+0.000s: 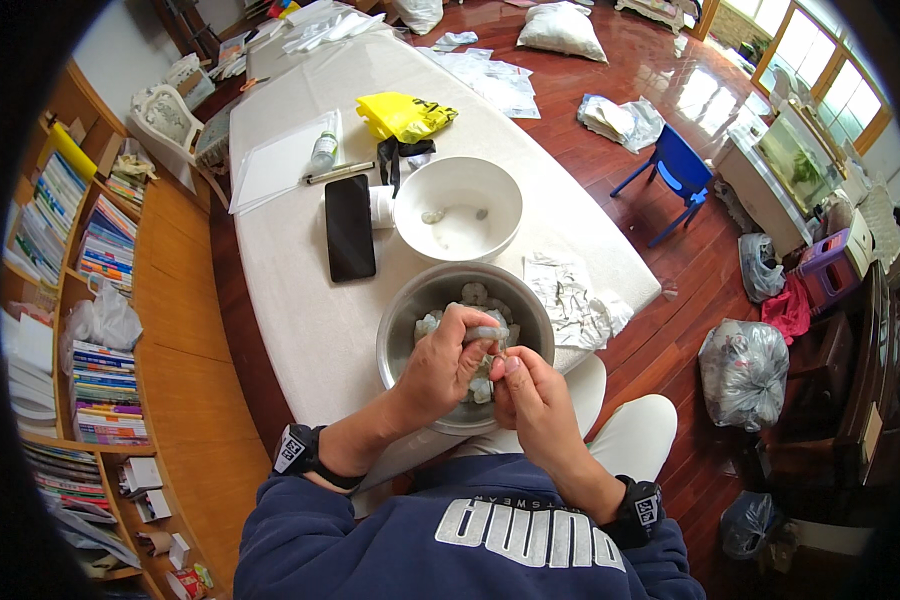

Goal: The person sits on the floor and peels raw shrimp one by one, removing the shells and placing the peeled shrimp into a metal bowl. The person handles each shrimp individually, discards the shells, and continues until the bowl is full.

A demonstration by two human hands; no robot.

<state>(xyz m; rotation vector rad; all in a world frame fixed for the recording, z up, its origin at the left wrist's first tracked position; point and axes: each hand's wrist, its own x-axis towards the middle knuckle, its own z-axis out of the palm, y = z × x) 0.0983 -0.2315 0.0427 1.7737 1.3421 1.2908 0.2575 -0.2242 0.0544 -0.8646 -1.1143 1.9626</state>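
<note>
My left hand [444,360] holds a grey peeled shrimp [485,333] above a steel bowl [390,352]. Close against it, my right hand [532,390] pinches something thin at the shrimp's underside, too small to make out. More raw shrimp [474,293] lie in the steel bowl beneath both hands, partly hidden by them. Just behind stands a white bowl [457,180] with a few small pieces inside. On the table to the right of the bowls, a crumpled white paper towel [570,300] bears thin dark strands.
Left of the white bowl lie a black smartphone [350,229], a pen [340,172] and a small bottle [324,150]. A yellow plastic bag [405,116] is farther back. The table's edge [607,330] runs near the paper towel; a blue chair [671,176] stands beyond.
</note>
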